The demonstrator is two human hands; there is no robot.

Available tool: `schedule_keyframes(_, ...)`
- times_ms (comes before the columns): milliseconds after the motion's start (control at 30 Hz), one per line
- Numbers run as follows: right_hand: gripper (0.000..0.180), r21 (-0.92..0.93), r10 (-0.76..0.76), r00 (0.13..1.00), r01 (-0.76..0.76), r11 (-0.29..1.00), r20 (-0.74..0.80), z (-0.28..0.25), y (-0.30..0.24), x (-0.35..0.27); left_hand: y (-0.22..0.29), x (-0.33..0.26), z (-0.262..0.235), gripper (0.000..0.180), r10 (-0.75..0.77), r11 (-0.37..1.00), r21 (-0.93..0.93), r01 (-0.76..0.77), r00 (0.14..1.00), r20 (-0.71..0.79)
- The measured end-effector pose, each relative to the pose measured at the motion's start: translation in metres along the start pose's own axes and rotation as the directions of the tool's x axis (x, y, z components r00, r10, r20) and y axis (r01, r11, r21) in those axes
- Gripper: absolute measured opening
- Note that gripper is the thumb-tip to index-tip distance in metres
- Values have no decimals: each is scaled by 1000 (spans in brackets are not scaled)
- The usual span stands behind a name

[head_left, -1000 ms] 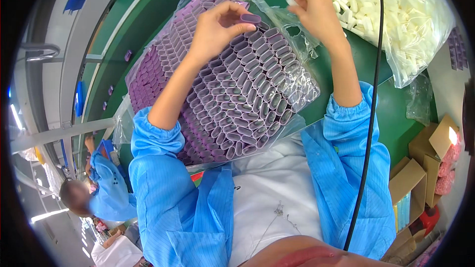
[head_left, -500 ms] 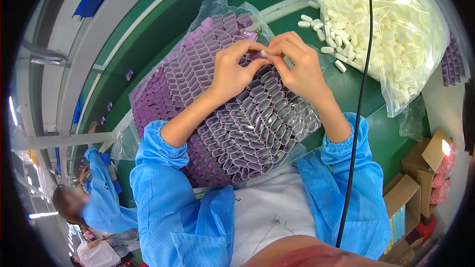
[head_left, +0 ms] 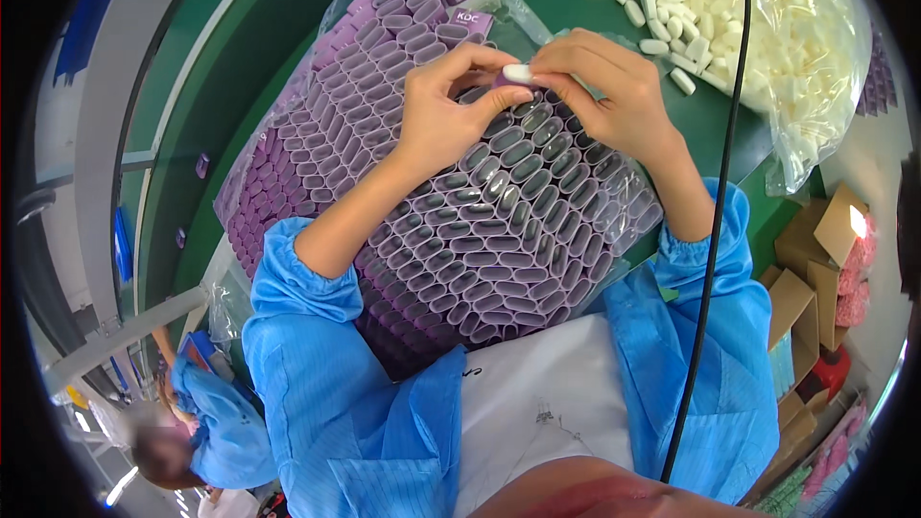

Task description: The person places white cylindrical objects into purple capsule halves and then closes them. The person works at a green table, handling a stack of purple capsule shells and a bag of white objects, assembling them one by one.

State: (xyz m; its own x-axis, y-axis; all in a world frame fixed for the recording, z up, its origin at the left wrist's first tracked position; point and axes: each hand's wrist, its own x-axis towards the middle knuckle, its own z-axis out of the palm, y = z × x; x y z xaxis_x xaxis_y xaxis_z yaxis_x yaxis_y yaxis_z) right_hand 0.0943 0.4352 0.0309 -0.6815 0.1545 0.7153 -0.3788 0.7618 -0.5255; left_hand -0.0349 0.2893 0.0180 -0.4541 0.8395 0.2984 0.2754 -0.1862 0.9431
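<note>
My left hand [head_left: 443, 104] pinches a small purple oval casing [head_left: 503, 82] between thumb and forefinger. A white oval piece [head_left: 518, 71] sits at the end of that casing, partly covered by the fingers. The fingertips of my right hand [head_left: 614, 94] are closed on the white piece's right end. How deep it sits in the casing, I cannot tell. Below both hands lies a broad pack of purple oval casings [head_left: 460, 216], packed upright in rows with open ends up. One purple casing [head_left: 472, 20] with white lettering lies at the pack's far edge.
A clear bag [head_left: 758, 58] full of white oval pieces stands at the far right. Several loose white pieces [head_left: 682, 82] lie on the green surface [head_left: 566, 14]. A black cable [head_left: 715, 221] hangs down in front. Cardboard boxes [head_left: 801, 317] stand at right; a co-worker in blue [head_left: 225, 427] is at left.
My hands have parted slightly, and the white piece shows more clearly at the casing's end. The whole view has shifted a little; the pack looks nearer.
</note>
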Motion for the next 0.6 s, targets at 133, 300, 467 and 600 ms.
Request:
schedule_keyframes(133,16,-15,-157,988,157,988,13,4,6,2,1,-2,-1,25,-37,993,-115,38,999,8)
schedule_keyframes(300,21,-26,-198,980,198,980,28,3,2,5,1,-2,-2,26,-61,974,-220,57,998,-11)
schedule_keyframes(467,26,-47,-196,978,199,979,70,8,0,3,-1,-6,-4,25,-8,979,-203,9,1000,4)
schedule_keyframes(600,27,-35,-179,980,183,982,90,6,1,0,-3,-6,-2,24,31,995,-92,-31,1000,-4)
